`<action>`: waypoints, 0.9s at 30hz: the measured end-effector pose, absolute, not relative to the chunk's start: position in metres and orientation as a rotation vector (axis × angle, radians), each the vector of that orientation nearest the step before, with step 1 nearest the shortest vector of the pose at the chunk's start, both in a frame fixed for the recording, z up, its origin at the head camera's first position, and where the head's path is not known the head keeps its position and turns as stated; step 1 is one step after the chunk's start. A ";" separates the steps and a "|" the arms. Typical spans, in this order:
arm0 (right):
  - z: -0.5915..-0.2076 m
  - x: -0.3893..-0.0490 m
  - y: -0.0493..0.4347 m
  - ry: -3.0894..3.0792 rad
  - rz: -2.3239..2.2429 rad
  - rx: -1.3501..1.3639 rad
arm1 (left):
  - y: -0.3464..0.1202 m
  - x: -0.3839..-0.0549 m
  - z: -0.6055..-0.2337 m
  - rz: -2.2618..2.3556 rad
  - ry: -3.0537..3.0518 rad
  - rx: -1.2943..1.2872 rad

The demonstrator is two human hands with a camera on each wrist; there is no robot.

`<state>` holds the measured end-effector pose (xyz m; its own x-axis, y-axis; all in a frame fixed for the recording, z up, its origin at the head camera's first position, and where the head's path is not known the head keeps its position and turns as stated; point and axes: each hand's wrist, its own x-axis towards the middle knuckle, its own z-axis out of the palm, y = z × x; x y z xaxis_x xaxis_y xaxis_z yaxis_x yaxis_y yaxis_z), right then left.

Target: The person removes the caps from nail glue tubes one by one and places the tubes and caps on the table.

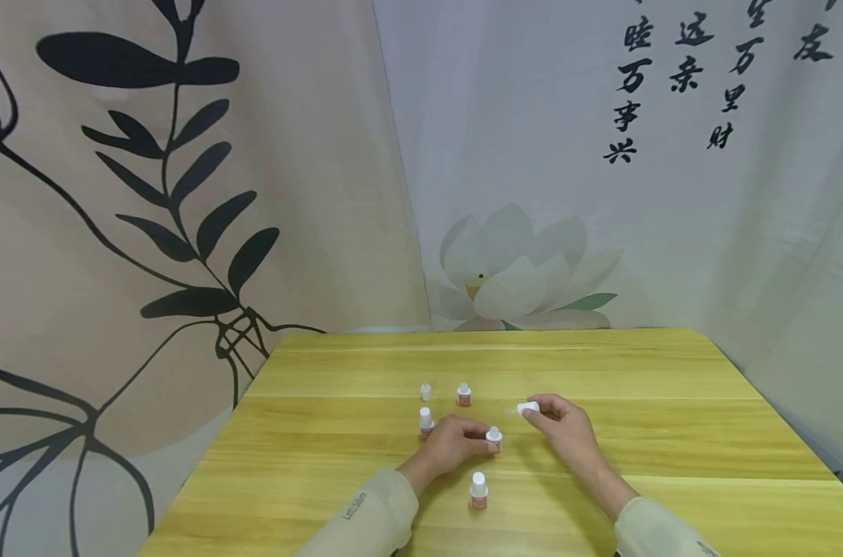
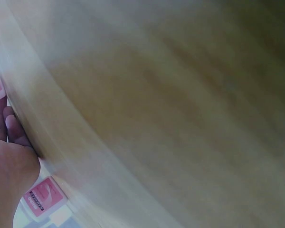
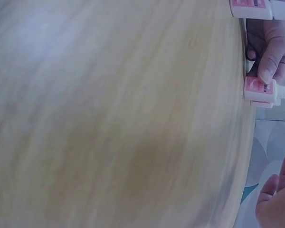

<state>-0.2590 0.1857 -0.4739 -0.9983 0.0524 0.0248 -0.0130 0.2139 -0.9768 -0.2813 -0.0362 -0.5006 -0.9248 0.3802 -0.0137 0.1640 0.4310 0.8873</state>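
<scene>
In the head view my left hand (image 1: 455, 442) holds a small white bottle (image 1: 494, 441) with a pink label and a bare narrow neck, low at the table. My right hand (image 1: 564, 427) pinches a white cap (image 1: 529, 408) just right of that bottle; a thin pale tip sticks out of the cap to the left. The right wrist view shows the left thumb against the held bottle (image 3: 259, 88); there, the cap is out of frame. Behind the left hand stands a capped bottle (image 1: 426, 422). Nearer the front is another capped bottle (image 1: 479, 492).
Further back on the wooden table (image 1: 310, 433) stand a similar bottle (image 1: 464, 397) with a narrow top and a loose small white cap (image 1: 425, 392). A printed curtain (image 1: 324, 193) hangs behind the table's far edge.
</scene>
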 end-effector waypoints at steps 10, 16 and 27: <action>-0.475 -0.260 0.186 -2.396 1.948 -0.037 | -0.037 -0.282 -0.500 1.477 2.483 0.486; -0.475 -0.260 0.185 -2.387 1.950 -0.054 | -0.037 -0.282 -0.501 1.475 2.488 0.491; -0.474 -0.260 0.185 -2.393 1.954 -0.034 | -0.036 -0.283 -0.502 1.485 2.484 0.501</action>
<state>-0.2601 0.1850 -0.4743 -0.9984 0.0500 0.0266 -0.0161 0.2003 -0.9796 -0.2827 -0.0361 -0.5020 -0.9217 0.3880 -0.0009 0.1828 0.4363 0.8810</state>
